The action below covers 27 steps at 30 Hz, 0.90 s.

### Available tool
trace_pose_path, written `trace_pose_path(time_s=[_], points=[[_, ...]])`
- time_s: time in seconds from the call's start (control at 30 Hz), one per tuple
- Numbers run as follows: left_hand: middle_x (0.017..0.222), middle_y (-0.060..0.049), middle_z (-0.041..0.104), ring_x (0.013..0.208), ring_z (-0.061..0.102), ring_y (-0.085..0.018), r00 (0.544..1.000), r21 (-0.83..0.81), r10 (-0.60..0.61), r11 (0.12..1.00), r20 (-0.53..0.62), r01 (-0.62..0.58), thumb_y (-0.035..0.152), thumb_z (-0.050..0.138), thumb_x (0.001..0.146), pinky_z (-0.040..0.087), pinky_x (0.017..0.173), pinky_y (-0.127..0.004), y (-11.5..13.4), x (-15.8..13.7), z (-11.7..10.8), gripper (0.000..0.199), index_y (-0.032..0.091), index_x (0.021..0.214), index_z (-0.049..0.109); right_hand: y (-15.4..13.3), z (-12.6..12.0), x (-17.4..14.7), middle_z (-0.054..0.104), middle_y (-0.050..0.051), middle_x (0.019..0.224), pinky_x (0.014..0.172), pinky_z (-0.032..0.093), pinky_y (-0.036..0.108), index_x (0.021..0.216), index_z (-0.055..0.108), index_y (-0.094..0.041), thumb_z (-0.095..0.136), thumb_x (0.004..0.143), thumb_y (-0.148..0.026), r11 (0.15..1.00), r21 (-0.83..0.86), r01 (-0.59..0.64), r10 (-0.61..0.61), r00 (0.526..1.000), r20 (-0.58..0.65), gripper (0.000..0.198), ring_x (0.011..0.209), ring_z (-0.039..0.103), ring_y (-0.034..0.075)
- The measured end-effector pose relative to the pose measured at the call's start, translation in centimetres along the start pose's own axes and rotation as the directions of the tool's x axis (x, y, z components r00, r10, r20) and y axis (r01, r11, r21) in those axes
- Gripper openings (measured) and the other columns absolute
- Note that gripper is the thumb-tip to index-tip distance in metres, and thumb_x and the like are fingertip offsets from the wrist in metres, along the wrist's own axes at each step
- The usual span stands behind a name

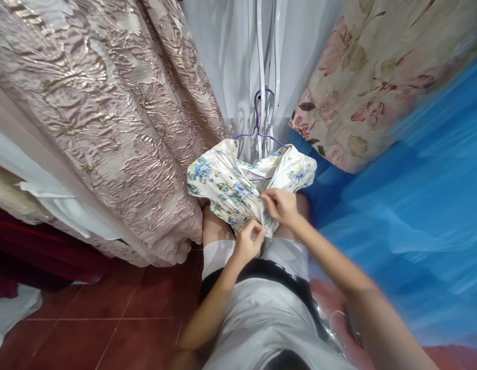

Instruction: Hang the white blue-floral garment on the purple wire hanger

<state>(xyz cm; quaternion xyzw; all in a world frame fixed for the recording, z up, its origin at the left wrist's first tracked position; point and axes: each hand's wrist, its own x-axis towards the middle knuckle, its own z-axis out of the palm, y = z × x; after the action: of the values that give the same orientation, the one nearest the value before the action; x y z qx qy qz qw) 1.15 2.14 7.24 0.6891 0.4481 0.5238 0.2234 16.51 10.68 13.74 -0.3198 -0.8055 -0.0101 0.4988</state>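
A white blouse (238, 192) with blue flowers and green leaves hangs on a thin purple hanger (257, 128) in front of my lap. My left hand (248, 240) pinches the lower part of its front opening, fingers closed on the cloth. Higher up and to the right, my right hand (279, 205) grips the same front edge between thumb and fingers. The small detail under the fingertips is hidden. Part of the hanger's lower bar shows through the open neck.
Pink brocade cloth (146, 128) with gold thread hangs at the left. On the right are a floral cloth (377, 87) and a blue fabric (396, 216). White straps (260, 51) hang behind the hanger. Red floor tiles (146, 303) lie below.
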Motion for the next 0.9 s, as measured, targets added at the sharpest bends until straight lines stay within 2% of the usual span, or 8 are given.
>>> trace_pose_path(time_s=[0.13, 0.27, 0.5, 0.6, 0.73, 0.83, 0.87, 0.9], points=[[0.073, -0.002, 0.063, 0.071, 0.062, -0.018, 0.996, -0.018, -0.052, 0.998, 0.068, 0.053, 0.028, 0.063, 0.091, 0.052, 0.073, -0.030, 0.7, -0.9, -0.6, 0.018, 0.023, 0.076, 0.053, 1.2, 0.0, 5.3, 0.074, 0.008, 0.076, 0.067, 0.052, 0.029, 0.091, 0.066, -0.020, 0.048, 0.102, -0.040, 0.992, -0.025, 0.121, -0.122, 0.990, -0.072, 0.029, 0.068, 0.069, 0.019], [0.074, -0.002, 0.063, 0.071, 0.063, -0.018, 0.992, -0.022, -0.071, 0.997, 0.101, 0.074, 0.028, 0.063, 0.091, 0.052, 0.072, -0.030, 0.9, -1.1, -0.9, 0.018, 0.023, 0.077, 0.053, 2.2, 0.4, 9.0, 0.070, 0.008, 0.073, 0.068, 0.049, 0.029, 0.092, 0.064, -0.019, 0.042, 0.105, -0.043, 0.986, -0.059, 0.154, -0.158, 0.984, -0.078, 0.036, 0.067, 0.066, 0.019], [0.072, -0.001, 0.062, 0.072, 0.062, -0.017, 0.975, 0.004, -0.059, 0.998, 0.212, 0.059, 0.022, 0.063, 0.089, 0.051, 0.071, -0.029, 0.2, -2.5, -0.7, 0.018, 0.021, 0.075, 0.051, 2.0, 0.5, 10.7, 0.062, 0.001, 0.065, 0.062, 0.041, 0.026, 0.094, 0.063, -0.018, 0.043, 0.106, -0.042, 0.993, -0.079, 0.085, -0.101, 0.966, -0.236, 0.033, 0.059, 0.057, 0.015], [0.075, -0.001, 0.063, 0.074, 0.063, -0.016, 0.976, 0.051, -0.022, 0.999, 0.216, 0.012, 0.020, 0.063, 0.090, 0.051, 0.072, -0.027, -0.2, -2.3, -1.4, 0.015, 0.020, 0.078, 0.056, 1.3, 0.0, 10.7, 0.057, -0.001, 0.061, 0.060, 0.039, 0.026, 0.093, 0.063, -0.019, 0.045, 0.106, -0.038, 0.991, -0.060, 0.119, -0.132, 0.944, -0.301, 0.029, 0.056, 0.055, 0.014], [0.099, -0.008, 0.069, 0.090, 0.067, -0.018, 0.977, 0.127, 0.209, 0.968, 0.051, -0.214, 0.025, 0.060, 0.096, 0.054, 0.074, -0.028, 1.2, 2.2, -4.4, 0.010, 0.019, 0.100, 0.067, 0.7, -0.6, 10.0, 0.058, -0.001, 0.061, 0.060, 0.040, 0.026, 0.093, 0.065, -0.019, 0.049, 0.105, -0.034, 0.981, -0.053, 0.186, -0.193, 0.937, -0.291, 0.025, 0.056, 0.056, 0.013], [0.121, -0.010, 0.068, 0.118, 0.063, -0.022, 0.893, 0.256, 0.441, 0.876, -0.088, -0.408, 0.025, 0.049, 0.103, 0.053, 0.096, -0.035, 4.0, 8.5, -7.1, 0.025, 0.021, 0.122, 0.065, 0.5, -0.8, 9.6, 0.060, 0.000, 0.063, 0.059, 0.041, 0.026, 0.092, 0.065, -0.020, 0.050, 0.104, -0.031, 0.974, -0.068, 0.218, -0.228, 0.939, -0.258, 0.023, 0.057, 0.058, 0.014], [0.128, -0.011, 0.065, 0.125, 0.059, -0.023, 0.866, 0.301, 0.488, 0.846, -0.107, -0.440, 0.026, 0.044, 0.105, 0.050, 0.103, -0.038, 4.8, 10.7, -7.9, 0.030, 0.021, 0.128, 0.062, 0.5, -0.8, 9.6, 0.060, 0.000, 0.063, 0.059, 0.041, 0.026, 0.092, 0.065, -0.020, 0.050, 0.104, -0.031, 0.971, -0.073, 0.227, -0.238, 0.940, -0.245, 0.023, 0.057, 0.058, 0.015], [0.134, -0.012, 0.062, 0.130, 0.056, -0.023, 0.863, 0.337, 0.498, 0.830, -0.088, -0.445, 0.027, 0.040, 0.106, 0.047, 0.107, -0.039, 5.5, 12.8, -8.5, 0.033, 0.020, 0.133, 0.059, 0.4, -0.9, 9.6, 0.061, 0.000, 0.063, 0.059, 0.041, 0.026, 0.092, 0.065, -0.020, 0.049, 0.104, -0.030, 0.970, -0.078, 0.231, -0.243, 0.942, -0.234, 0.023, 0.058, 0.059, 0.015]])
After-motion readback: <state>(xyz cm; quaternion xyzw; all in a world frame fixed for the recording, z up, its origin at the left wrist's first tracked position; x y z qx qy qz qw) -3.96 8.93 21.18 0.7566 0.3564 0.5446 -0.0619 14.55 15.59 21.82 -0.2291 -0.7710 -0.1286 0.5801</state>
